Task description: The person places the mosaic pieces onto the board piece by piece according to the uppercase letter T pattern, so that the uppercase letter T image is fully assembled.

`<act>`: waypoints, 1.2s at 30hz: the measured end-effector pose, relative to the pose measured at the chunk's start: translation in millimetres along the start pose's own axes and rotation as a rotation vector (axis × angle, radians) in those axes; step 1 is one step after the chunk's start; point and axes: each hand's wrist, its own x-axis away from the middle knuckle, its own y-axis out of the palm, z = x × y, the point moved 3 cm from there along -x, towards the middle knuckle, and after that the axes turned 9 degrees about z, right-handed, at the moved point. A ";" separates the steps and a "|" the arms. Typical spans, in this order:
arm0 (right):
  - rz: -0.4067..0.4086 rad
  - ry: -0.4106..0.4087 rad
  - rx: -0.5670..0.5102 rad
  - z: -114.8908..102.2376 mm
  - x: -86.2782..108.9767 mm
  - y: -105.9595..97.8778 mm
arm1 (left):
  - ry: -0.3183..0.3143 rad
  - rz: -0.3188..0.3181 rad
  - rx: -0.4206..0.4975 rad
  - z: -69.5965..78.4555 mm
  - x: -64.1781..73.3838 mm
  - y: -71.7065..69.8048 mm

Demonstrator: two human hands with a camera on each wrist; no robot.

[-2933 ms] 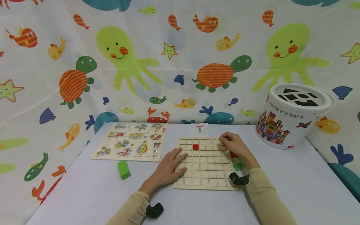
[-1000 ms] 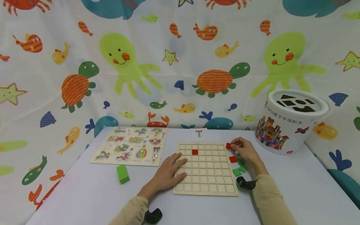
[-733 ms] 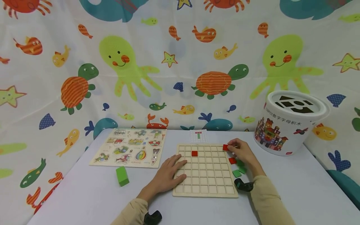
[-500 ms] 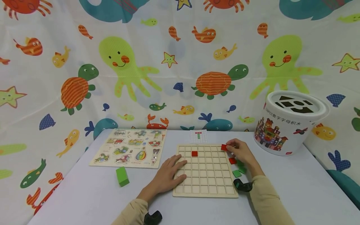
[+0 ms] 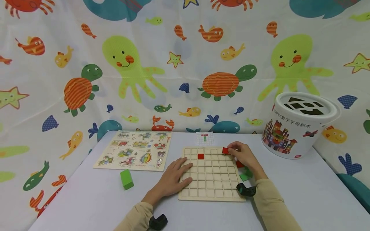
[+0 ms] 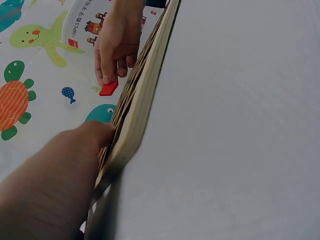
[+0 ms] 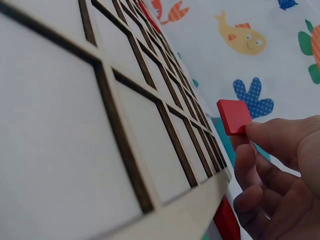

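Grid board: the wooden grid board (image 5: 212, 181) lies flat on the white table (image 5: 72, 208), in front of the person.
Right hand: the right hand (image 5: 245, 157) has its thumb and finger pinched together on a small red tile (image 7: 233, 118). It is above the far right corner of the grid board.
Tile in the pinch: this red one is up in the air over that same corner. The right wrist view shows it off the wood.
Left hand: the left hand (image 5: 174, 175) rests on the left edge of the grid board. Its fingers are apart and straight, and it is not pinching anything.
Tile on the wood: another red tile (image 5: 200, 156) sits in a square of the grid board, second row from the far edge, left of the middle.
Loose tiles: one more red tile (image 5: 239, 164) and some green tiles (image 5: 245, 175) lie just right of the grid board, partly hidden by the right arm.
Picture card: a card (image 5: 205, 139) with red and green squares lies just past the far edge of the grid board.
Green block: a block (image 5: 127, 179) stands alone, left of the grid board.
Puzzle: an animal-and-toy puzzle (image 5: 117, 164) lies left of the grid board, farther back.
Tub: a big white tub (image 5: 289, 128) is right of the grid board.
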 end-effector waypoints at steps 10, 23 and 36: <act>-0.028 -0.037 -0.014 -12.7 1.9 12.4 | 0.001 0.003 0.001 1.3 -1.4 0.1; -0.041 -0.096 0.019 -26.3 7.1 24.6 | 0.013 0.010 -0.004 0.0 -0.9 -0.4; -0.053 -0.090 0.034 -34.8 6.0 44.5 | 0.011 0.009 -0.007 0.6 -2.2 0.0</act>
